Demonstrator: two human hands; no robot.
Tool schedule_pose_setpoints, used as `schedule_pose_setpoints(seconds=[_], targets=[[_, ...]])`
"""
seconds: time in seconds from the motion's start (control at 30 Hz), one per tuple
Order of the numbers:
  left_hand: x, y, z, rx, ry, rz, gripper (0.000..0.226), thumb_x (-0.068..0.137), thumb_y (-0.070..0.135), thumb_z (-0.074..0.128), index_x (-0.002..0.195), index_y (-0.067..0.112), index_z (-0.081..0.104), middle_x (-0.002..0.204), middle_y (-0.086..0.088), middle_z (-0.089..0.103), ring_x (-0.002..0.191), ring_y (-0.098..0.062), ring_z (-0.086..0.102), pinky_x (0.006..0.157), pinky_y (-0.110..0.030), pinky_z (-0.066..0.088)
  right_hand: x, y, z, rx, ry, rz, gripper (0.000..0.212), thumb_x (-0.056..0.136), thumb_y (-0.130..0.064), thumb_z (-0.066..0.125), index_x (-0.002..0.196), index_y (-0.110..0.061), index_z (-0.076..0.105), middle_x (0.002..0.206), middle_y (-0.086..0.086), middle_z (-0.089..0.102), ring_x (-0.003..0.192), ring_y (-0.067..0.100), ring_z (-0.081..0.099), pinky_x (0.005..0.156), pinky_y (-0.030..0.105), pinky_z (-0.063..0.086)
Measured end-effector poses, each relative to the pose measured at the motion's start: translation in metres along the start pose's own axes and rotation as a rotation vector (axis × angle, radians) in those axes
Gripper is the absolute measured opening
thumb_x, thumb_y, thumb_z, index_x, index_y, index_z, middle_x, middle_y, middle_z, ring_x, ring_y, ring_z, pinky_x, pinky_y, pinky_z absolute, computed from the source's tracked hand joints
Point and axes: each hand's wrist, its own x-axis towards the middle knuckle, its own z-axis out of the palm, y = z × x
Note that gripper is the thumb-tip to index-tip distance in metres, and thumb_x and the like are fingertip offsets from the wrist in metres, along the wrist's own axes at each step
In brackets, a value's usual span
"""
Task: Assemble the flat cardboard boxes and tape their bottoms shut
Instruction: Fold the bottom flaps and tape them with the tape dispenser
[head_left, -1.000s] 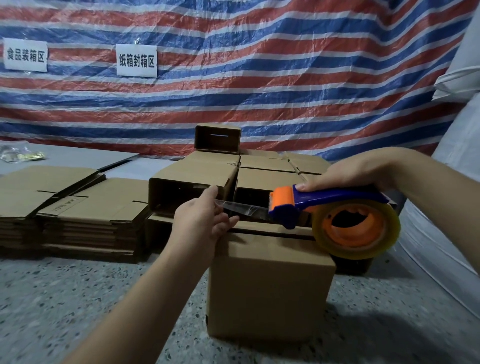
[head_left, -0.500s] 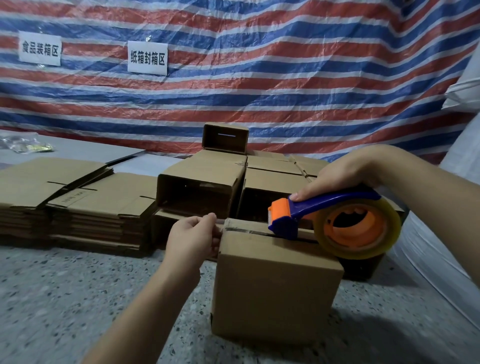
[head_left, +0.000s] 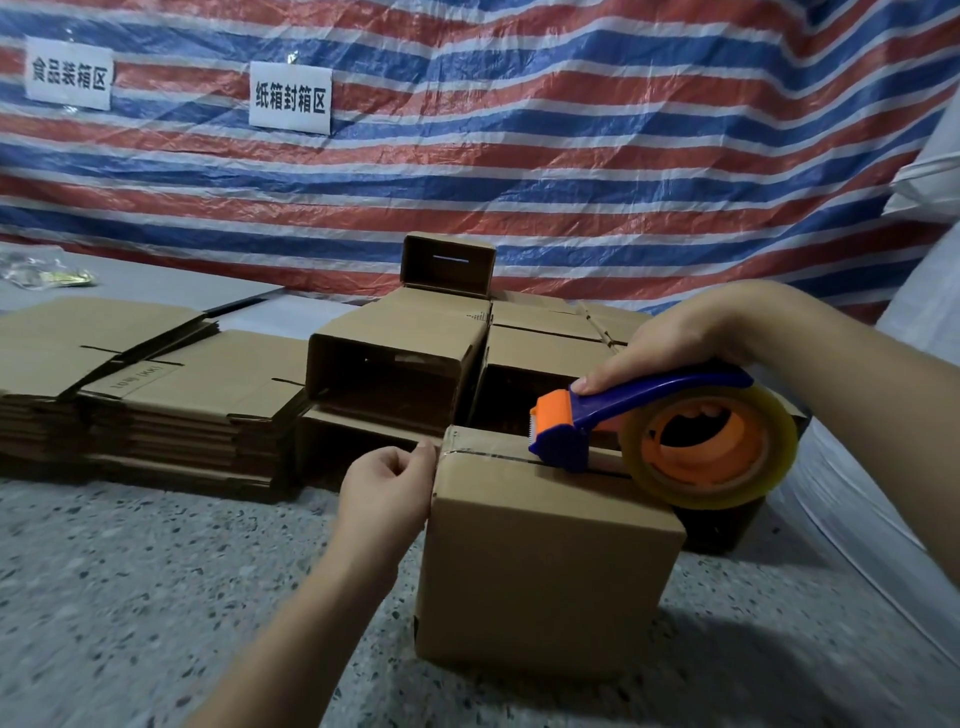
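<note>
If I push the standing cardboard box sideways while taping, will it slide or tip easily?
Probably it slides: the box looks empty and light on smooth speckled floor. Tipping seems less likely, since it sits squat. The left hand at its edge probably helps steady it.

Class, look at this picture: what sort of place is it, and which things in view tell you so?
Probably a makeshift packing or box-sealing station. Stacks of flat cardboard boxes sit on the floor, assembled boxes are piled behind, and paper signs hang on a striped tarp backdrop.
</note>
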Motion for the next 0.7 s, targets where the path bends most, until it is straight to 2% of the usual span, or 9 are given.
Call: schedule_pose_setpoints(seconds=[0.1, 0.17, 0.23, 0.3, 0.4, 0.5, 0.57, 0.63, 0.7], targets=[[0.003, 0.0, -0.002, -0.004, -0.09, -0.058, 0.044, 0.097, 0.038, 0.056, 0.081, -0.001, 0.064, 0.067, -0.008, 0.06, 0.071, -0.026, 0.056, 0.068, -0.041, 0.05, 0.001, -0.002, 0.001, -0.004, 0.006, 0.0, 0.073, 0.067, -0.079, 0.064, 0.107, -0.017, 0.064, 0.074, 0.004, 0.077, 0.06, 0.016, 0.074, 0.05, 0.023, 0.054], [0.004, -0.001, -0.003, 0.009, -0.137, -0.093, 0.049, 0.097, 0.043, 0.055, 0.089, -0.005, 0.065, 0.071, -0.008, 0.061, 0.076, -0.027, 0.058, 0.077, -0.047, 0.053, 0.0, -0.003, 0.001, -0.003, 0.003, 0.004, 0.07, 0.068, -0.078, 0.063, 0.105, -0.018, 0.063, 0.071, 0.004, 0.077, 0.058, 0.016, 0.074, 0.048, 0.022, 0.054], [0.004, -0.002, -0.002, 0.01, -0.145, -0.123, 0.052, 0.097, 0.046, 0.053, 0.096, -0.005, 0.064, 0.078, -0.01, 0.059, 0.079, -0.027, 0.054, 0.074, -0.044, 0.05, 0.0, -0.004, 0.001, 0.005, -0.011, 0.012, 0.074, 0.064, -0.077, 0.066, 0.106, -0.017, 0.064, 0.073, 0.005, 0.077, 0.059, 0.017, 0.074, 0.048, 0.023, 0.054], [0.004, -0.004, 0.0, -0.002, -0.153, -0.153, 0.047, 0.097, 0.049, 0.05, 0.092, 0.005, 0.065, 0.087, -0.011, 0.061, 0.083, -0.028, 0.054, 0.075, -0.04, 0.045, 0.0, -0.004, 0.001, 0.009, -0.019, 0.009, 0.077, 0.059, -0.077, 0.067, 0.106, -0.015, 0.065, 0.073, 0.005, 0.077, 0.059, 0.017, 0.074, 0.048, 0.023, 0.054], [0.003, -0.006, 0.005, -0.021, -0.152, -0.26, 0.045, 0.096, 0.056, 0.045, 0.102, 0.016, 0.064, 0.106, -0.01, 0.067, 0.1, -0.029, 0.06, 0.093, -0.045, 0.05, 0.0, -0.003, 0.002, 0.021, -0.014, -0.005, 0.078, 0.057, -0.076, 0.068, 0.106, -0.015, 0.065, 0.073, 0.005, 0.077, 0.059, 0.017, 0.074, 0.049, 0.024, 0.055], [0.0, -0.012, 0.009, -0.087, -0.172, -0.357, 0.044, 0.097, 0.051, 0.047, 0.109, 0.012, 0.062, 0.106, -0.011, 0.066, 0.099, -0.027, 0.061, 0.089, -0.042, 0.051, -0.002, -0.002, 0.003, 0.045, -0.011, -0.015, 0.079, 0.057, -0.076, 0.069, 0.106, -0.015, 0.065, 0.074, 0.005, 0.077, 0.06, 0.017, 0.074, 0.049, 0.023, 0.054], [0.001, -0.013, 0.007, -0.054, -0.157, -0.312, 0.031, 0.101, 0.032, 0.049, 0.111, 0.006, 0.062, 0.098, -0.012, 0.064, 0.089, -0.024, 0.059, 0.078, -0.038, 0.048, -0.003, 0.0, 0.004, 0.054, 0.006, -0.017, 0.077, 0.06, -0.076, 0.069, 0.107, -0.015, 0.065, 0.074, 0.005, 0.077, 0.06, 0.017, 0.074, 0.049, 0.023, 0.054], [-0.002, -0.006, 0.001, -0.059, -0.078, -0.205, 0.019, 0.1, 0.02, 0.05, 0.113, 0.008, 0.058, 0.102, -0.009, 0.062, 0.085, -0.02, 0.058, 0.074, -0.032, 0.046, -0.004, 0.0, 0.004, 0.059, 0.018, -0.023, 0.071, 0.068, -0.075, 0.068, 0.107, -0.016, 0.065, 0.074, 0.004, 0.077, 0.06, 0.016, 0.074, 0.05, 0.023, 0.055], [-0.01, 0.008, -0.005, -0.094, -0.049, -0.036, 0.023, 0.102, 0.033, 0.048, 0.123, 0.024, 0.052, 0.11, 0.005, 0.06, 0.094, -0.011, 0.056, 0.076, -0.027, 0.045, -0.005, -0.001, 0.004, 0.05, 0.018, -0.033, 0.066, 0.075, -0.074, 0.065, 0.107, -0.017, 0.065, 0.074, 0.003, 0.077, 0.06, 0.015, 0.074, 0.051, 0.022, 0.055]])
